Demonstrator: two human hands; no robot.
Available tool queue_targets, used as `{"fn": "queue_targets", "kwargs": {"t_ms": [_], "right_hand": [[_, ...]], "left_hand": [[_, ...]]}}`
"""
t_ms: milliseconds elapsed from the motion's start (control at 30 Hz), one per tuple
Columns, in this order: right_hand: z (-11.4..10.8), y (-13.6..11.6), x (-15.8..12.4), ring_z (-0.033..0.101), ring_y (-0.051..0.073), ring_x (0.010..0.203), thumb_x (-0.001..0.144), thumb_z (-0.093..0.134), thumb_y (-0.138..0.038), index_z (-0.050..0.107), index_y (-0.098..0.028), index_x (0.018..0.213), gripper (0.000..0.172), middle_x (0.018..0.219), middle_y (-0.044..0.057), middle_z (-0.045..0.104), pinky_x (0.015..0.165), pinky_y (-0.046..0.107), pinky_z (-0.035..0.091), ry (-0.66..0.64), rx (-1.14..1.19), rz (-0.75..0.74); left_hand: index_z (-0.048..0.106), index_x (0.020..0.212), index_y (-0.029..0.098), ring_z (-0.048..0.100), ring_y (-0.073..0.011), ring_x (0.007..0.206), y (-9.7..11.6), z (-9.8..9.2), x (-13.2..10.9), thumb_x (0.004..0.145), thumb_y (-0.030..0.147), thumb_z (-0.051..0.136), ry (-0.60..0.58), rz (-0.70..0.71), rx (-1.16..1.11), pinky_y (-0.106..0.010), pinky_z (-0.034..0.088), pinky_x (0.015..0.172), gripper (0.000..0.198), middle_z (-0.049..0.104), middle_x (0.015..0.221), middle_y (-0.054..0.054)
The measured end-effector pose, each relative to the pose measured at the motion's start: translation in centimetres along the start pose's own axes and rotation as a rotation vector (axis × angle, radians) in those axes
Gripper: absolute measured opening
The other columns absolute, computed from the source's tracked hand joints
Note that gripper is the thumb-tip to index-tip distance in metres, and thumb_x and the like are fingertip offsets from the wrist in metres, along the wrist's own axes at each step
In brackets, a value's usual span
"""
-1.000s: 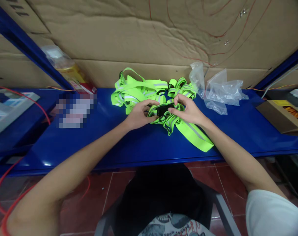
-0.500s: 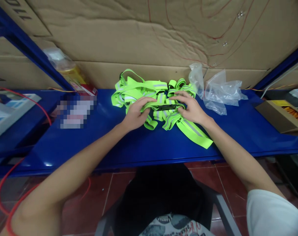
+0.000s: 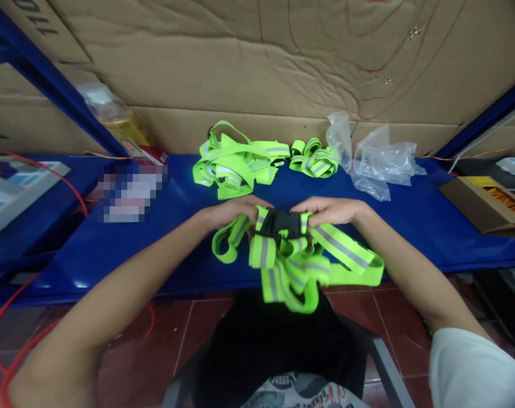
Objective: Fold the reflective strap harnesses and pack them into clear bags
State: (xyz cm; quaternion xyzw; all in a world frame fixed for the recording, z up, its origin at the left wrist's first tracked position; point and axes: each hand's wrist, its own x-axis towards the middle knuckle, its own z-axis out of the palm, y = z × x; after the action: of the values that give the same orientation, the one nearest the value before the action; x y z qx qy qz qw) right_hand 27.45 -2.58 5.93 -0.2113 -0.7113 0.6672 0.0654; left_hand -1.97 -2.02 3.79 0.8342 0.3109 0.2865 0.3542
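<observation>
Between my hands hangs a neon-yellow reflective strap [image 3: 263,252] with a grey stripe, its loops drooping over the front edge of the blue table. A black plastic buckle [image 3: 282,222] sits at its top, between my two grips. My left hand [image 3: 235,212] is closed on the webbing just left of the buckle. On the other side, my right hand [image 3: 332,211] pinches the webbing at the buckle's right end. Behind them lie a heap of similar straps [image 3: 235,161] and a smaller coiled bundle [image 3: 314,158].
Clear plastic bags [image 3: 382,156] lie at the back right, near an open cardboard box [image 3: 473,204]. A bottle with a yellow label [image 3: 121,124] stands back left. Cardboard [image 3: 198,68] lines the rear. A red hose [image 3: 2,351] runs along the left.
Both hands have lifted the buckled strap off the table and drawn it toward me, away from the other straps. Its loops now dangle past the table edge.
</observation>
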Motion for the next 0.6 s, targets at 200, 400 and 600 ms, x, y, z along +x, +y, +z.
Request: {"fn": "queue_targets", "kwargs": {"t_ms": [200, 400, 600], "right_hand": [[1.8, 0.8, 1.8, 0.072, 0.017, 0.075, 0.080, 0.091, -0.034, 0.081, -0.013, 0.099, 0.030, 0.082, 0.002, 0.080, 0.075, 0.026, 0.057, -0.318, 0.031, 0.079], [-0.3, 0.3, 0.9, 0.072, 0.017, 0.092, 0.076, 0.078, -0.014, 0.088, -0.015, 0.095, 0.021, 0.101, 0.003, 0.082, 0.086, 0.024, 0.055, 0.102, -0.230, -0.139], [-0.3, -0.1, 0.0, 0.078, 0.023, 0.111, 0.083, 0.077, -0.017, 0.086, -0.015, 0.101, 0.020, 0.120, 0.010, 0.085, 0.097, 0.029, 0.059, -0.050, -0.158, -0.050]], "left_hand": [[0.085, 0.079, 0.023, 0.081, -0.0267, 0.085, 1.0, -1.7, 0.3, 0.082, 0.026, 0.078, -0.421, -0.048, -0.312, -0.035, 0.066, 0.077, 0.009, 0.085, 0.098, -0.011], [0.087, 0.104, 0.024, 0.083, -0.0260, 0.080, 1.0, -0.9, 0.1, 0.080, 0.022, 0.084, -0.631, -0.221, -0.443, -0.030, 0.067, 0.066, 0.024, 0.086, 0.098, -0.008], [0.075, 0.117, 0.027, 0.078, -0.0230, 0.058, 2.9, 0.3, -0.9, 0.094, 0.029, 0.078, -1.058, -0.447, -0.682, -0.024, 0.060, 0.046, 0.023, 0.079, 0.071, -0.001]]}}
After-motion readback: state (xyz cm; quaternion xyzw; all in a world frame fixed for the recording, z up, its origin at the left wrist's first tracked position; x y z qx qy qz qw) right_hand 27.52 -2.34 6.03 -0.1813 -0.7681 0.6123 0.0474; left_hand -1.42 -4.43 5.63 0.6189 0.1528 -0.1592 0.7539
